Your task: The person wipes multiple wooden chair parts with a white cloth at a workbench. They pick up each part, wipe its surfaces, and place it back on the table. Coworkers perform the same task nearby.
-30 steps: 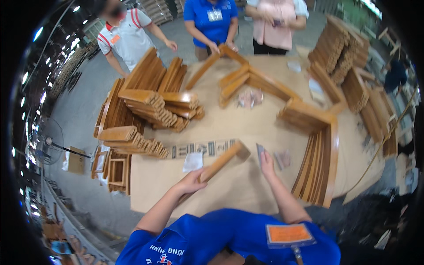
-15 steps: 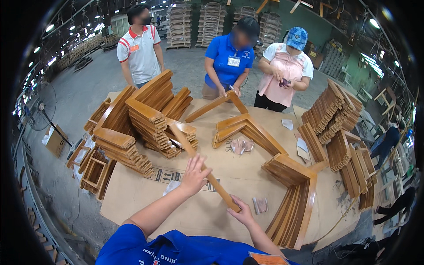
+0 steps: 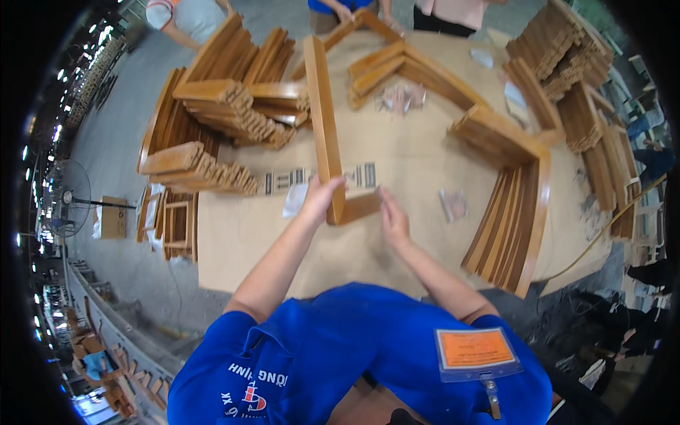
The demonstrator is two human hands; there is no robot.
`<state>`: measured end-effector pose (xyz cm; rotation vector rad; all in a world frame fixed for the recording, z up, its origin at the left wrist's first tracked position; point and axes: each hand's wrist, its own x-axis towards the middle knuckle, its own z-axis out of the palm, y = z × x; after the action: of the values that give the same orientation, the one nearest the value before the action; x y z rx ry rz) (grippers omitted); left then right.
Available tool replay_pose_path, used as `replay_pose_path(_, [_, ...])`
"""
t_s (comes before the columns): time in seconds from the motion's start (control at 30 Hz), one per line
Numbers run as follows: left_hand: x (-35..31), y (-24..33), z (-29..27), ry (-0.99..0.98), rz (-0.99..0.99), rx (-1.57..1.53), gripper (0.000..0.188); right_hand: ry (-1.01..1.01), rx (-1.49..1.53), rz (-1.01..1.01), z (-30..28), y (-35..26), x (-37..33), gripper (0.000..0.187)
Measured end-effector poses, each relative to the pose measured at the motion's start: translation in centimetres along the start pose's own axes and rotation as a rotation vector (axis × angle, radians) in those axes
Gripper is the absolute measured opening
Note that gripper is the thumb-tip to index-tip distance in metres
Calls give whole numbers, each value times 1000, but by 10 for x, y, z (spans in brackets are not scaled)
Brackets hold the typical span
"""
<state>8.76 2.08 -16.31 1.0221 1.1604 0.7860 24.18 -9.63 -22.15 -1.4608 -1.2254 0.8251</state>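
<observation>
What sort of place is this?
Probably a furniture workshop or factory, I'd say. The left hand holds an angled wooden piece, stacks of similar wooden parts sit on the table, and a pedestal fan stands off to the left.

We spot a fan [image 3: 64,198] at far left, cardboard box [image 3: 113,219] near it, yellow cord [image 3: 642,192] at right, co-worker's pink top [image 3: 453,8] up top.

Wood piece [image 3: 326,138]: brown, L-shaped
Pose: long leg [image 3: 321,99] pointing away, short leg [image 3: 359,208] rightward
Position: held above tabletop [image 3: 354,262]
</observation>
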Motion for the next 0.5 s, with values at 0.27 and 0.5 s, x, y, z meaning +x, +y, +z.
replay_pose_path(0.27, [19, 9, 0, 189, -29, -93, 23, -164, -161, -372, 41, 36, -16, 46])
replay_pose_path(0.5, [8, 8, 6, 198, -12, -12, 23, -5, -53, -225, 48, 38, -17, 43])
